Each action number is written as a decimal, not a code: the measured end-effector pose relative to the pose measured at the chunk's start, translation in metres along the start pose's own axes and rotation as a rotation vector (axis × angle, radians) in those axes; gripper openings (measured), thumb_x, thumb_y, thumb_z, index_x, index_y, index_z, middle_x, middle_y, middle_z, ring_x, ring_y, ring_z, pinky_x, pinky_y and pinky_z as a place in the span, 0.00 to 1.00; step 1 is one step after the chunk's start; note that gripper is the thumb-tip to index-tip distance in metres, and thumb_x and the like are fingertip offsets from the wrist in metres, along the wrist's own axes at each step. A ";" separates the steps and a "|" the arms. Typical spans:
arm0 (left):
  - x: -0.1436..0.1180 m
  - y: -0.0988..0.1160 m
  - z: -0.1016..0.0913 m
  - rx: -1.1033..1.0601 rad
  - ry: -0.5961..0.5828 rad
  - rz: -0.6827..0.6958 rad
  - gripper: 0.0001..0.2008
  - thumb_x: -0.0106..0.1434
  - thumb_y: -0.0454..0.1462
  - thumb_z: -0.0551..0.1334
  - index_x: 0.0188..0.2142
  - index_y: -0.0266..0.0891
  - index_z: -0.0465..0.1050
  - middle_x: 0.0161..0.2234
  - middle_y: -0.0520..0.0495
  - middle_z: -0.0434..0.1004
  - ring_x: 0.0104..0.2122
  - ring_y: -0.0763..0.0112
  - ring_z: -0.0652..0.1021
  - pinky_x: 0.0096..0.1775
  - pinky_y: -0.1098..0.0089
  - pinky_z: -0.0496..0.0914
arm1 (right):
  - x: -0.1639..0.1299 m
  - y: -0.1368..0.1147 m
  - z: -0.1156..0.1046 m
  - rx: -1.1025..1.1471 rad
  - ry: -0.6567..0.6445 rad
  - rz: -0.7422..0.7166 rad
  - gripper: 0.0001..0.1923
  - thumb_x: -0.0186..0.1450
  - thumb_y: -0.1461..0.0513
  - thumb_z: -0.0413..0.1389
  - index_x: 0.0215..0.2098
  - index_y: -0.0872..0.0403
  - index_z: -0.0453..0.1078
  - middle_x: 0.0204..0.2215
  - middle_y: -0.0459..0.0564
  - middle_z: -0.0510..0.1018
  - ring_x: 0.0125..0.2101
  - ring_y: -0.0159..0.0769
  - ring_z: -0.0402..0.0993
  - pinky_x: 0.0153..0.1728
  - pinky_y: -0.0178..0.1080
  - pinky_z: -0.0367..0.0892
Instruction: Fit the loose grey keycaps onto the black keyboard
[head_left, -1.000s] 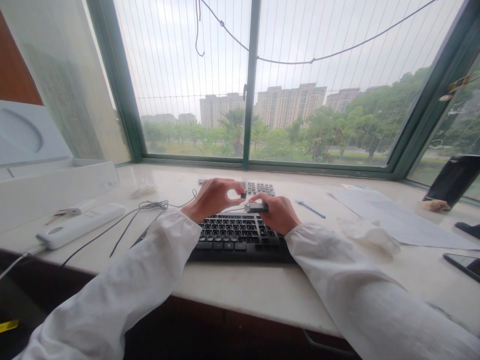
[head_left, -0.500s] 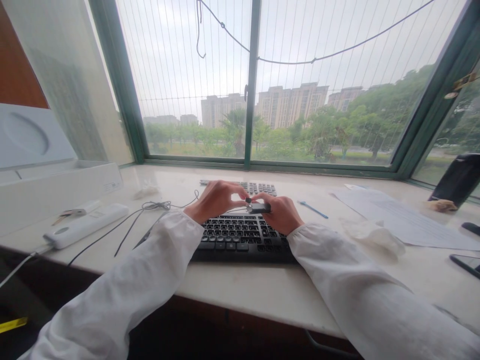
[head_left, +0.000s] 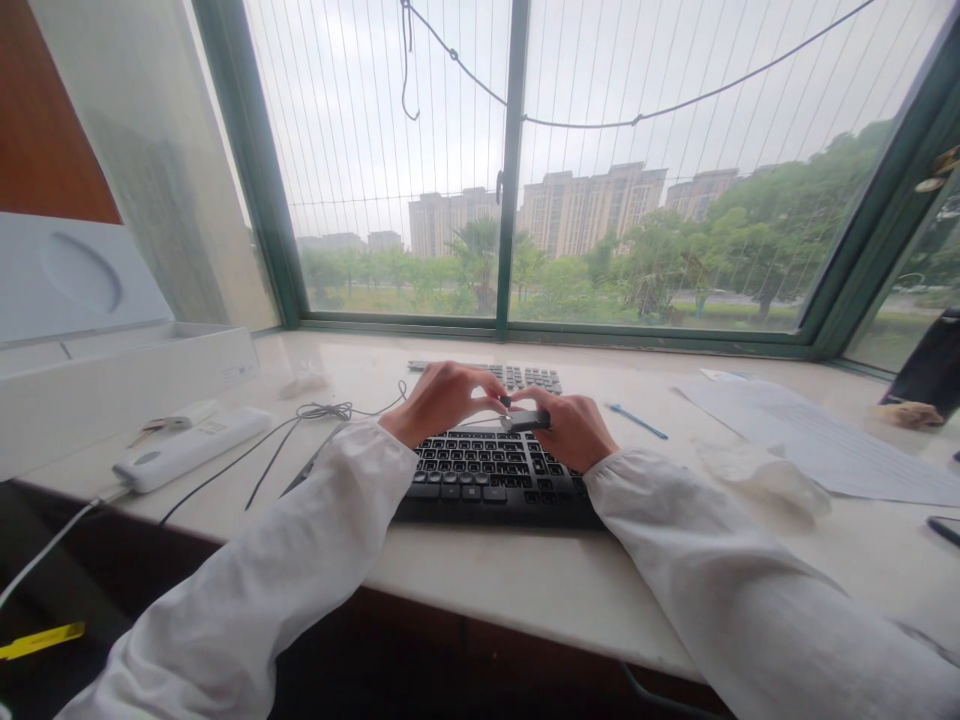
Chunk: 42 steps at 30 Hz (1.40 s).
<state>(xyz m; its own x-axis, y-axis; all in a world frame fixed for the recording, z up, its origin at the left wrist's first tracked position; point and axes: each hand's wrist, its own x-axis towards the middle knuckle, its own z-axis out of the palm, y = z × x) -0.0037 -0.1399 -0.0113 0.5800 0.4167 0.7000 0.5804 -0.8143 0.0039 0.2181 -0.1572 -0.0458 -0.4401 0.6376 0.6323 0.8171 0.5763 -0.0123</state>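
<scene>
Here I see the pale stone sill (head_left: 525, 590) spanning the view, bearing a white box (head_left: 112, 385) far left and a sheet of paper (head_left: 817, 440) to the right. At centre lies the black keyboard (head_left: 487, 475). Above its far rows my left hand (head_left: 442, 400) and right hand (head_left: 574, 430) meet. The right hand's fingers are clamped around a small dark gadget (head_left: 526, 420); the left hand's thumb and forefinger are pinched at its left end, on a tiny part I cannot make out.
</scene>
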 end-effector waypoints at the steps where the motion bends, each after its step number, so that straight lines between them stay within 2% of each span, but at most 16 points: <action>1: 0.000 0.000 0.000 0.001 -0.004 -0.001 0.08 0.60 0.45 0.66 0.34 0.46 0.80 0.33 0.54 0.83 0.33 0.71 0.81 0.34 0.72 0.68 | 0.000 0.000 0.000 -0.001 0.008 -0.005 0.19 0.61 0.61 0.54 0.50 0.44 0.70 0.26 0.43 0.80 0.27 0.37 0.77 0.29 0.34 0.60; 10: 0.000 0.000 0.000 0.004 -0.031 -0.004 0.09 0.60 0.46 0.65 0.34 0.45 0.80 0.33 0.53 0.82 0.33 0.69 0.80 0.34 0.72 0.69 | 0.001 -0.006 -0.004 0.011 0.004 0.010 0.15 0.65 0.58 0.52 0.49 0.45 0.72 0.24 0.44 0.80 0.25 0.36 0.76 0.28 0.34 0.60; 16: 0.000 0.004 -0.001 0.007 -0.047 -0.001 0.09 0.61 0.44 0.64 0.37 0.45 0.79 0.35 0.53 0.82 0.34 0.70 0.80 0.36 0.72 0.69 | 0.000 -0.001 0.000 -0.019 0.020 0.008 0.19 0.60 0.62 0.55 0.49 0.45 0.72 0.27 0.43 0.81 0.27 0.37 0.77 0.29 0.34 0.60; 21: 0.001 0.008 -0.001 0.014 -0.035 -0.003 0.11 0.64 0.45 0.62 0.41 0.44 0.78 0.37 0.51 0.82 0.37 0.69 0.80 0.39 0.70 0.70 | 0.001 -0.004 -0.003 -0.025 0.016 0.057 0.19 0.60 0.62 0.54 0.50 0.45 0.72 0.25 0.44 0.80 0.27 0.38 0.77 0.29 0.34 0.61; 29: 0.001 0.008 -0.003 0.021 -0.002 -0.031 0.08 0.62 0.42 0.64 0.39 0.43 0.77 0.38 0.51 0.81 0.32 0.71 0.80 0.36 0.72 0.71 | 0.002 -0.008 -0.006 -0.032 0.016 0.110 0.19 0.59 0.63 0.54 0.48 0.44 0.73 0.28 0.45 0.81 0.29 0.39 0.77 0.29 0.34 0.60; 33: 0.001 -0.001 -0.007 0.016 -0.007 -0.093 0.08 0.62 0.40 0.63 0.38 0.41 0.77 0.36 0.50 0.82 0.32 0.70 0.80 0.36 0.71 0.72 | 0.002 -0.006 -0.007 -0.035 -0.022 0.132 0.19 0.58 0.64 0.55 0.47 0.45 0.73 0.27 0.46 0.81 0.28 0.39 0.77 0.30 0.35 0.61; 37: -0.001 -0.020 -0.014 0.042 0.019 -0.201 0.08 0.60 0.40 0.63 0.37 0.40 0.78 0.34 0.50 0.82 0.31 0.69 0.80 0.36 0.70 0.72 | 0.002 -0.001 -0.008 -0.063 -0.045 0.166 0.19 0.59 0.63 0.54 0.49 0.45 0.72 0.27 0.47 0.80 0.27 0.40 0.76 0.30 0.36 0.61; 39: -0.002 -0.034 -0.017 0.070 0.021 -0.284 0.08 0.59 0.41 0.64 0.36 0.41 0.78 0.33 0.50 0.82 0.26 0.71 0.79 0.34 0.71 0.72 | 0.002 0.003 -0.008 -0.070 -0.056 0.192 0.20 0.59 0.63 0.53 0.49 0.45 0.72 0.27 0.47 0.80 0.27 0.40 0.76 0.30 0.36 0.61; 42: 0.001 -0.059 -0.020 0.124 -0.037 -0.389 0.08 0.58 0.42 0.64 0.35 0.41 0.78 0.31 0.52 0.82 0.16 0.76 0.74 0.29 0.72 0.70 | 0.002 0.006 -0.009 -0.067 -0.074 0.230 0.19 0.59 0.64 0.53 0.48 0.45 0.73 0.27 0.48 0.80 0.28 0.40 0.76 0.30 0.37 0.61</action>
<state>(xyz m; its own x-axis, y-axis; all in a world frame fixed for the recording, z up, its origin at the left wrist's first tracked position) -0.0486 -0.1000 0.0032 0.3224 0.6997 0.6375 0.8237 -0.5393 0.1754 0.2256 -0.1567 -0.0374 -0.2641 0.7851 0.5602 0.9208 0.3781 -0.0958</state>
